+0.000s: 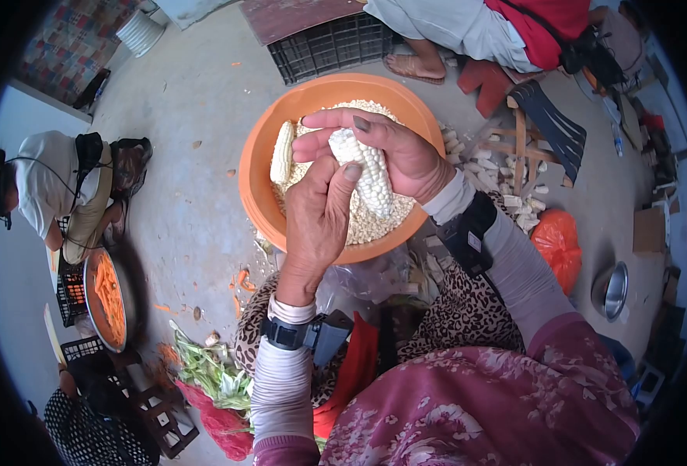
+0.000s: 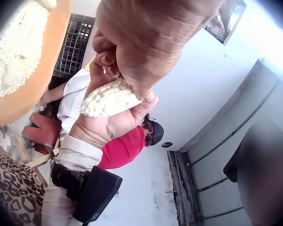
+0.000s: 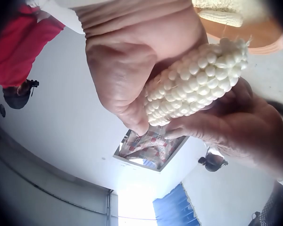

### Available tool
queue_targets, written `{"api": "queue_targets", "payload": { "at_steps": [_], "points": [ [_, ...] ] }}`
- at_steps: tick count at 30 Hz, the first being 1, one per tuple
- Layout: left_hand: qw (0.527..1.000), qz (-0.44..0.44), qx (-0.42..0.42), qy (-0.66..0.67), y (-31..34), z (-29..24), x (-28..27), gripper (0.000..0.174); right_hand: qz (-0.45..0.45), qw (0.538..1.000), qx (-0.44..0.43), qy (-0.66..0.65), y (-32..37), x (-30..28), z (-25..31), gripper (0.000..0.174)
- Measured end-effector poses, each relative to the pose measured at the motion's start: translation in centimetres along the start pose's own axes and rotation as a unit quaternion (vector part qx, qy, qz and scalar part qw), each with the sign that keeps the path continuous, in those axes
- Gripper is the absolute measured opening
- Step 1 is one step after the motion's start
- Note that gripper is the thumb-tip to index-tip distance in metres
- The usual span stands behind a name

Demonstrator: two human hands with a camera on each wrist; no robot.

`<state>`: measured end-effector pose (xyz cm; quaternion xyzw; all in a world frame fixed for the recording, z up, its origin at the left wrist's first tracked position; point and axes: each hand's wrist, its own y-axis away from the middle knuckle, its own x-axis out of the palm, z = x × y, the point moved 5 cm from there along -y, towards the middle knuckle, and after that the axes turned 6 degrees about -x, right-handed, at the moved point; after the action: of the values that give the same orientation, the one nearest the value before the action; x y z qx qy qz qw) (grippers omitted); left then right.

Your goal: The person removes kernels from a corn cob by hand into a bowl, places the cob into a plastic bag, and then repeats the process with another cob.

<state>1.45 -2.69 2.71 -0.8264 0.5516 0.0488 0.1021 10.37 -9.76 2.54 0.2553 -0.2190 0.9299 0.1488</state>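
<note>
An ear of white corn (image 1: pixel 371 177), thick with kernels, is held between both hands above a wide orange basin (image 1: pixel 256 179). My right hand (image 1: pixel 413 155) cradles it against the palm, its thumb near the upper end. From the lower left, my left hand (image 1: pixel 319 217) grips the near side, with the thumb pressing on the kernels. The right wrist view shows the ear (image 3: pixel 198 82) close up, its rows of kernels running between the two hands. Loose kernels (image 1: pixel 378 231) fill the basin, and another ear (image 1: pixel 282 153) lies on them by the left wall.
Bare cobs (image 1: pixel 487 167) litter the floor right of the basin, near an orange plastic bag (image 1: pixel 556 241) and a metal bowl (image 1: pixel 615 291). A black crate (image 1: pixel 332 54) stands beyond the basin. People sit around; a pan of carrots (image 1: pixel 109 299) is at left, green husks (image 1: pixel 211 365) below.
</note>
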Motion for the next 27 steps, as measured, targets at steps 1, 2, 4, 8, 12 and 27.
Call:
{"api": "queue_targets", "payload": {
  "at_steps": [1,2,4,8,12,27],
  "points": [
    [0.999,-0.001,0.0,-0.042,0.0,-0.1,-0.1,0.026,-0.001,1.0,0.0,0.0,0.0,-0.1,-0.1,0.063],
    [0.999,-0.001,0.0,-0.042,0.0,-0.1,0.1,0.026,-0.007,1.0,0.002,-0.018,0.1,-0.4,-0.2,0.062],
    [0.999,-0.016,0.009,-0.029,0.1,-0.4,0.3,0.026,-0.013,0.999,0.005,-0.036,0.1,-0.6,-0.4,0.062],
    [0.998,-0.019,0.038,-0.054,0.3,-0.5,0.3,0.026,-0.011,0.998,0.014,-0.067,0.1,-0.4,-0.5,0.064],
    [0.99,0.028,0.066,-0.122,1.3,-2.0,1.2,0.024,-0.033,0.997,0.03,-0.066,0.1,-0.6,0.2,0.067],
    [0.935,0.327,-0.017,-0.138,5.1,0.3,4.3,0.028,-0.066,0.992,0.042,-0.103,-0.1,-1.5,-0.4,0.058]
  ]
}}
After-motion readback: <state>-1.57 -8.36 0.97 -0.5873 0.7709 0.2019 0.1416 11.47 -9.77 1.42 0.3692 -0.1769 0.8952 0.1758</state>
